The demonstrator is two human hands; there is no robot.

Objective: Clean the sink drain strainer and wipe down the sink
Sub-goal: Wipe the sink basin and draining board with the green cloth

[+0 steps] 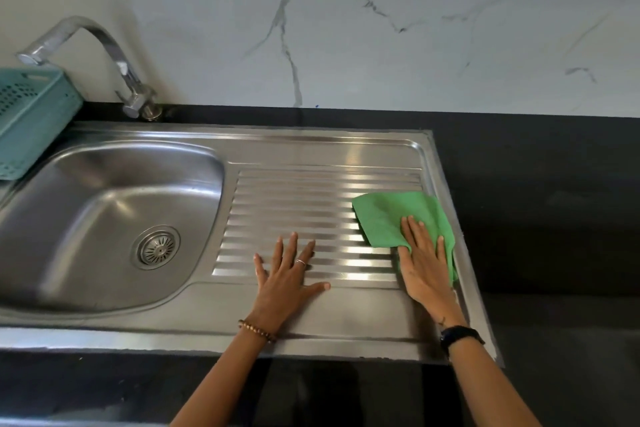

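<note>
A stainless steel sink (104,204) fills the left, with the round metal drain strainer (157,247) seated in the bowl's bottom. To its right lies the ribbed drainboard (304,204). A green cloth (391,215) is spread on the drainboard's right part. My right hand (424,267) lies flat on the cloth's near edge, fingers straight, pressing it down. My left hand (285,274) rests flat on the ribs with fingers spread, holding nothing, about a hand's width left of the cloth.
A chrome tap (104,55) arches over the bowl from the back left. A teal plastic basket (31,118) sits at the sink's far-left rim. Black countertop (536,201) runs right of and behind the sink, below a marble-patterned wall (346,28).
</note>
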